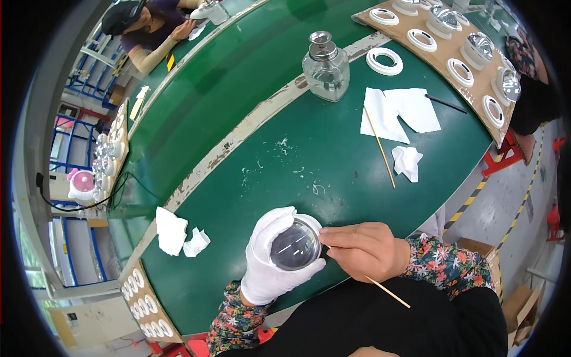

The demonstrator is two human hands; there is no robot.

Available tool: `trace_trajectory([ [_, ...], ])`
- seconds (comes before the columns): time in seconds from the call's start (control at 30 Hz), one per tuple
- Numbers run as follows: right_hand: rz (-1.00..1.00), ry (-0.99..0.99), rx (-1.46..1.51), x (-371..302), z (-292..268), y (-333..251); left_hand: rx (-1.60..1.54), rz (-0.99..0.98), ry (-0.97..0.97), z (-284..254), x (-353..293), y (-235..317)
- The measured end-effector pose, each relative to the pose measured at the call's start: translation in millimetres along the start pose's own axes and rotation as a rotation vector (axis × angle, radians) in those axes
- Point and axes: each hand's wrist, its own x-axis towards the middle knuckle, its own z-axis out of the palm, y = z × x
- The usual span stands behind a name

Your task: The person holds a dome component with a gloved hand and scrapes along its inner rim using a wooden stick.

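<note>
My left hand (264, 271), in a white glove, is wrapped round a clear dome cover (294, 245) with a whitish rim, held above the green table near its front edge. My bare right hand (367, 251) is closed on a thin wooden stick (388, 292), whose long end sticks out below the palm toward me. Its thumb and fingertips meet at the right side of the dome's rim. The stick's working tip is hidden by the fingers, so I cannot tell whether it touches the dome.
On the green table (238, 202) stand a glass pump bottle (326, 70), a white ring (384, 61), white cloths (380, 116), another stick (379, 146) and a black pen-like tool (446, 104). White scraps (171, 231) lie left. A board (440, 50) bears domes and rings. A person (154, 30) works opposite.
</note>
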Motion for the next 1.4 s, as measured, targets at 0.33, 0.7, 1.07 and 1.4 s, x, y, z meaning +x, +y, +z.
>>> trace_trajectory([
  [0.33, 0.039, 0.012, 0.004, 3, 5, -2, 0.094, 0.05, -0.071, -10, 5, 1],
  [0.7, 0.068, -0.042, -0.003, 3, -1, -4, 0.267, 0.027, 0.124, 5, 4, 8],
  [1.07, 0.117, -0.063, 0.015, 2, -1, -5, 0.251, 0.03, 0.165, 8, 1, 4],
  [1.4, 0.134, -0.038, 0.025, 9, 3, -2, 0.165, -0.015, 0.147, 7, 1, 4],
])
